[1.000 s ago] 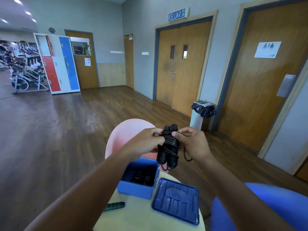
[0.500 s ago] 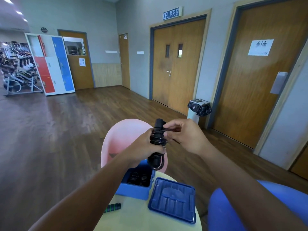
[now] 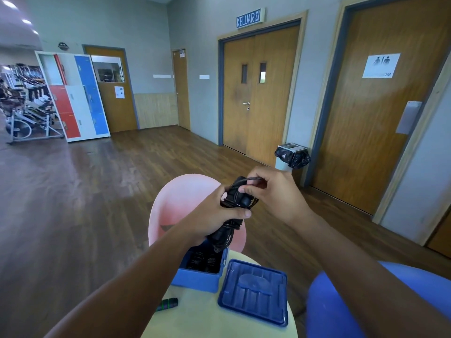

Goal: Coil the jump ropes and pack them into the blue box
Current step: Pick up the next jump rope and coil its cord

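Observation:
My left hand grips a black jump rope by its two handles, with cord wound round them, held above the open blue box. My right hand pinches a loop of the black cord at the top of the bundle. Inside the box lies another coiled black rope. The box's blue lid lies upside down to the right of it on the small round table. A green and black handle lies on the table, partly hidden by my left forearm.
A pink chair stands behind the table. A blue chair is at the lower right. A bin with a black bag stands by the wooden doors. Wooden floor stretches to the left toward lockers and exercise bikes.
The bundle has turned from facing me to tilted on edge, and my right hand has moved to its top, pulling a cord loop over the handles. The camera has shifted slightly.

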A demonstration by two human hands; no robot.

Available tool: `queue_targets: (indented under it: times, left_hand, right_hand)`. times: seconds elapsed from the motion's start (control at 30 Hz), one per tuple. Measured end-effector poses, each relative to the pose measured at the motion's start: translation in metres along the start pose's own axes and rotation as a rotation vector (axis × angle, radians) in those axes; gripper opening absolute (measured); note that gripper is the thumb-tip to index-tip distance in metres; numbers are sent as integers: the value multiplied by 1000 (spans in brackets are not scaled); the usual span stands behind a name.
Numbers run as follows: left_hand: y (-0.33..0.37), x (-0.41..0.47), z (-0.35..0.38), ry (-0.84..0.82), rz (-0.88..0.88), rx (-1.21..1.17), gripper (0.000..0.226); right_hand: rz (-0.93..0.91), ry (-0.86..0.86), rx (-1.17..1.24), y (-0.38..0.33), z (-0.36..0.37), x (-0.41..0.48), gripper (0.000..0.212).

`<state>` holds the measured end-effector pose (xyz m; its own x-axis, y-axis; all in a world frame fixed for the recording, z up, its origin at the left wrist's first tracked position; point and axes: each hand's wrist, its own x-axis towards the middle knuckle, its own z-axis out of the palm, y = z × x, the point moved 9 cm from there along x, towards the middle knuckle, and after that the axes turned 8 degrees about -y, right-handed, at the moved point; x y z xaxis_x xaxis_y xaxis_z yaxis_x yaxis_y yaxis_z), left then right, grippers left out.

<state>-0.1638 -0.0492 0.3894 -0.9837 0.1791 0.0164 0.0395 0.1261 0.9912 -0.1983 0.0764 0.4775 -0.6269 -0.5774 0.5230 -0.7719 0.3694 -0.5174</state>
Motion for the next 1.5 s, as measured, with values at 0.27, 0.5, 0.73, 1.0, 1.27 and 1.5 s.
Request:
queue_targets:
  times: [0.27, 0.5, 0.73, 1.0, 1.27, 1.5]
  left_hand:
    - [23, -13, -10, 128, 158, 79, 65]
    - [41, -27, -6, 137, 260, 196, 66]
    - [45, -31, -7, 178, 298, 239, 48]
    - [44, -33, -25, 249, 278, 78, 24]
    - [39, -35, -12, 172, 245, 3, 21]
    - [42, -37, 6, -13, 255, -3, 36]
  right_hand:
    - [412, -186, 821, 33, 19, -13, 16]
    - [492, -267, 1029, 42, 38, -29, 20]
    - [376, -177, 1085, 40, 48, -34, 26]
    - [290, 26, 917, 57, 24, -41, 17]
    - [88, -57, 713, 20, 15, -30, 20]
    - [81, 64, 793, 21, -6, -23, 13]
